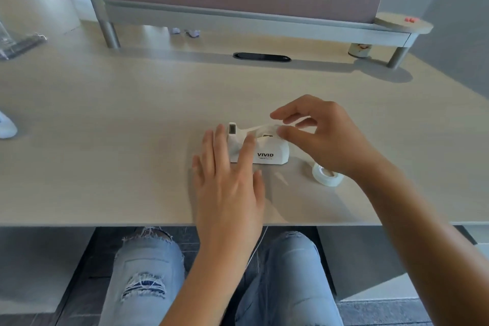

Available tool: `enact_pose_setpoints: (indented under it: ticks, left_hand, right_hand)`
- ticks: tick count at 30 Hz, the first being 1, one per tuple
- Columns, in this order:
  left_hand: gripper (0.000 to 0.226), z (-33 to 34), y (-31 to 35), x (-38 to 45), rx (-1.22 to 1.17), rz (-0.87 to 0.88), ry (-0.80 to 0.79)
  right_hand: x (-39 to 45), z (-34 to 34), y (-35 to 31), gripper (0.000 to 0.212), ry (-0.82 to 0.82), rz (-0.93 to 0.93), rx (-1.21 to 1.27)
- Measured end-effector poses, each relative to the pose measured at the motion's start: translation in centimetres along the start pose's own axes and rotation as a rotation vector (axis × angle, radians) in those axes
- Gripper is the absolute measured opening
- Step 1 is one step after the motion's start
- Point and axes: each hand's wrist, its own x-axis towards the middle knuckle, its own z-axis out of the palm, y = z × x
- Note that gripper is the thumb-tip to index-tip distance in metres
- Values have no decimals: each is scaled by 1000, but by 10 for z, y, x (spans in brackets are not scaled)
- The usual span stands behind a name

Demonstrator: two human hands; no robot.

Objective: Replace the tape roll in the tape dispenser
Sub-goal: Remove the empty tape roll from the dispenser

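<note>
Hands over the dispenser, near desk [105, 119] edge, centre of view. Left hand [227, 180] flat, fingers spread wide, holding nothing; fingertips overlap the cutter end of the white tape dispenser [267, 151], index lying across its front face. Contact vs hover: cannot tell, hand is motion-blurred. Right hand [317, 135] above the dispenser's rear, thumb and index pinched close on the tape roll [267, 128] sitting in the cradle. Roll is pale and translucent, smeared against the fingers, so its outline is hard to make out. A strip seems to run from it to the cutter post. Dispenser's left front is hidden behind the left fingers; "VIVID" print readable, smaller line below it not. Second tape roll [326, 174] lies flat on the desk just right of the dispenser, partly covered by the right wrist. Black cable slot [262, 56] well behind, under the raised shelf [238, 21].
</note>
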Motion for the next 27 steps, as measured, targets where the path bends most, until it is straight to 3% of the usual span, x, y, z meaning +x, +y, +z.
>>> enact_pose_setpoints:
  ticks: [10,27]
  left_hand:
    - [56,5,-4,3,8,-32,-71]
    - [58,2,-3,3,13,-21,-59]
  right_hand:
    - [28,4,2,14,-173,-121,-146]
    - [3,13,14,5,-33,-72,-30]
